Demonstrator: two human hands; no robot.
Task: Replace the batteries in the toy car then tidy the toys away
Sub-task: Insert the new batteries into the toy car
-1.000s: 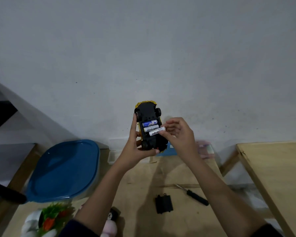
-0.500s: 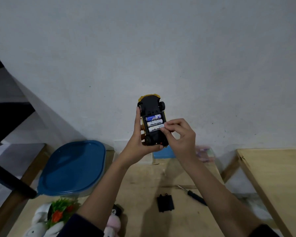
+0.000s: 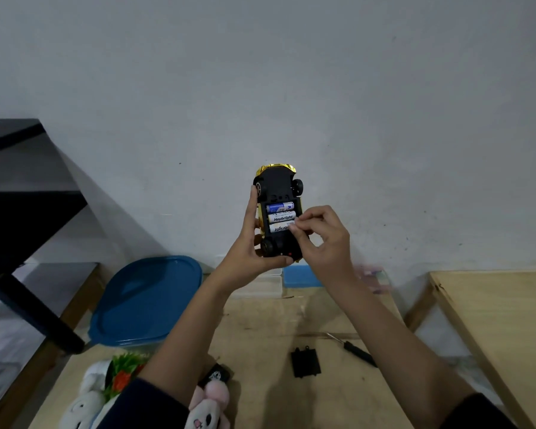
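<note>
Right fingertips (image 3: 294,228) are pinched together on the right end of the lowest battery (image 3: 279,227), pressing at the edge of the open bay. The right hand (image 3: 325,239) is curled, its thumb and forefinger closed on that battery end; the other fingers are bent above.

The left hand (image 3: 248,252) grips the car (image 3: 279,212) from its left side and bottom: thumb straight up along the left edge, near the upper left wheel, remaining fingers wrapped behind and under the lower end. The grip is firmly closed on the car.

The car is held in the air before the wall (image 3: 291,88), above the table (image 3: 260,335). Its underside faces the camera: black chassis, gold-yellow body showing at the top rim and sides, black wheels. The bay holds three batteries lying crosswise, stacked one above the other: a blue one on top, two white "Heybright" cells below. The car's long axis runs nearly vertical, tilted slightly; the gold end points up.

On the table below lie the black cover (image 3: 305,362) and, just right of it, a screwdriver (image 3: 353,351). A blue lid (image 3: 149,301) lies at left, plush toys (image 3: 87,400) at the near edge.
</note>
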